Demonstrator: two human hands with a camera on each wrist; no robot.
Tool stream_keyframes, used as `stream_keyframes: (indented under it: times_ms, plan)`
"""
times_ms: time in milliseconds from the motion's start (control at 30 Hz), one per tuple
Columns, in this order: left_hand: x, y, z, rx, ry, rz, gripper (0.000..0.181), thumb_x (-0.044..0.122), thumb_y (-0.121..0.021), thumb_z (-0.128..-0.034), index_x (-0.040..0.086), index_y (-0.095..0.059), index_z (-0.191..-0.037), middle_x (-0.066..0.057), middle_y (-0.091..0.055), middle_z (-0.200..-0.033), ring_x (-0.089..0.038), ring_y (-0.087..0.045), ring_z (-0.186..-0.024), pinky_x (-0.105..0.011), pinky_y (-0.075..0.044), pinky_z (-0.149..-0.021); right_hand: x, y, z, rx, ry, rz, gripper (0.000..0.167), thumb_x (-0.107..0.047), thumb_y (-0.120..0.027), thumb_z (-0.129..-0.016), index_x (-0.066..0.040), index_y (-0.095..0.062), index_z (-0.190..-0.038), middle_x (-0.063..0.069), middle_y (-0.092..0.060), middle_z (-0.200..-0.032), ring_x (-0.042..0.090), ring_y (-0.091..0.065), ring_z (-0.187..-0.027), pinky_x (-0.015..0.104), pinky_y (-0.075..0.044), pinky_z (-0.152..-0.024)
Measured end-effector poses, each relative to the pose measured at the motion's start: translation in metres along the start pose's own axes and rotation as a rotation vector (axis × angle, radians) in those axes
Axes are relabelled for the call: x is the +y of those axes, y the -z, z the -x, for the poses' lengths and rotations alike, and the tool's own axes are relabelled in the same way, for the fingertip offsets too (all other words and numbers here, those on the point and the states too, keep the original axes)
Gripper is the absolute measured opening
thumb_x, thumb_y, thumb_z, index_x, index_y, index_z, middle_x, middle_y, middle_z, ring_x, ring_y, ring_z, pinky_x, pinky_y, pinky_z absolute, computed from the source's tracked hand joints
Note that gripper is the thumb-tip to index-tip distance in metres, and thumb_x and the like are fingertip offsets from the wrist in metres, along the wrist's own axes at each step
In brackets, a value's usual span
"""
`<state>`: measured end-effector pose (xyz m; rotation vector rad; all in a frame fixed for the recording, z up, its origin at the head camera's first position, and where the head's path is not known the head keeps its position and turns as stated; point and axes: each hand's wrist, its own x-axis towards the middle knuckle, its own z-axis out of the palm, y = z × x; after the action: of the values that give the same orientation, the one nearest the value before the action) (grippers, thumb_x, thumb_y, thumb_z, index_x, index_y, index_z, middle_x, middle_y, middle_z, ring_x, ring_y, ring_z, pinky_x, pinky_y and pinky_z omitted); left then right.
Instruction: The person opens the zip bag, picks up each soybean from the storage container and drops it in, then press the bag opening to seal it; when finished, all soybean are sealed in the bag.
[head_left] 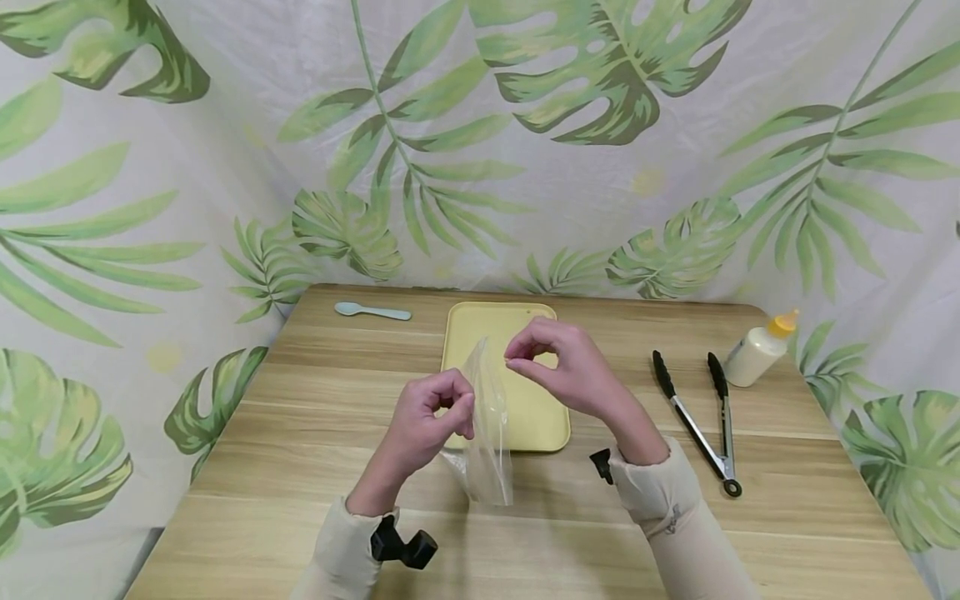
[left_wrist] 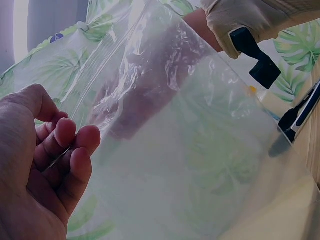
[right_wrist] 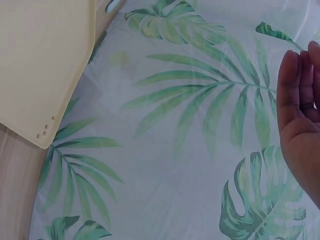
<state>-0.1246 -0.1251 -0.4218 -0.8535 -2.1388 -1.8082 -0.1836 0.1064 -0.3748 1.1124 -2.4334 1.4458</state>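
Observation:
A clear plastic zip bag hangs upright between the hands, over the near part of a yellow tray. My left hand pinches its edge; in the left wrist view the left hand has curled fingers at the ridged zip strip. Just right of the bag's top, my right hand has thumb and forefinger tips together. Whether it pinches a bit of the film cannot be told. Through the film the left wrist view shows the right hand, blurred. Only part of the right hand appears in the right wrist view.
Behind and left of the tray lies a pale blue spoon. Black-tipped metal tongs lie spread to the right, beside a white squeeze bottle with an orange nozzle. A leaf-patterned cloth hangs behind the wooden table.

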Motion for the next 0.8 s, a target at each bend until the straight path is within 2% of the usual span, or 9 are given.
stream_keyframes:
  times_ms: [167, 367, 567, 800]
  plan:
    - [0.0, 0.0, 0.0, 0.0, 0.002, -0.001, 0.023, -0.008, -0.058, -0.0933, 0.008, -0.059, -0.076, -0.006, -0.057, -0.055, -0.012, -0.064, -0.051, -0.027, -0.053, -0.05, -0.006, 0.001, 0.002, -0.012, 0.059, 0.011, 0.004, -0.008, -0.077, -0.092, -0.009, -0.075, -0.096, -0.002, -0.07, -0.091, 0.01, -0.067, -0.085, 0.028, -0.059, -0.08]
    - [-0.001, 0.0, 0.0, -0.005, -0.005, 0.003, 0.023, -0.008, -0.057, -0.0941, 0.007, -0.058, -0.076, -0.007, -0.057, -0.055, -0.011, -0.064, -0.052, -0.027, -0.053, -0.051, -0.013, 0.0, 0.005, -0.066, 0.118, 0.014, 0.008, -0.005, -0.078, -0.09, -0.011, -0.075, -0.095, -0.003, -0.07, -0.089, 0.009, -0.066, -0.083, 0.026, -0.058, -0.076]
    - [-0.001, 0.002, 0.0, -0.003, -0.009, -0.003, 0.024, -0.007, -0.057, -0.0952, 0.008, -0.059, -0.076, -0.007, -0.058, -0.055, -0.011, -0.064, -0.051, -0.027, -0.053, -0.052, -0.018, -0.004, 0.005, -0.119, 0.139, 0.002, 0.007, -0.006, -0.078, -0.091, -0.01, -0.074, -0.095, -0.003, -0.069, -0.088, 0.007, -0.065, -0.081, 0.025, -0.057, -0.074]
    - [-0.001, 0.003, 0.0, -0.001, -0.018, -0.008, 0.023, -0.007, -0.057, -0.095, 0.007, -0.059, -0.077, -0.007, -0.059, -0.055, -0.011, -0.064, -0.051, -0.027, -0.053, -0.052, -0.02, -0.009, 0.007, -0.157, 0.133, 0.032, 0.009, -0.007, -0.078, -0.091, -0.014, -0.073, -0.093, -0.006, -0.066, -0.086, 0.005, -0.061, -0.079, 0.023, -0.055, -0.072]
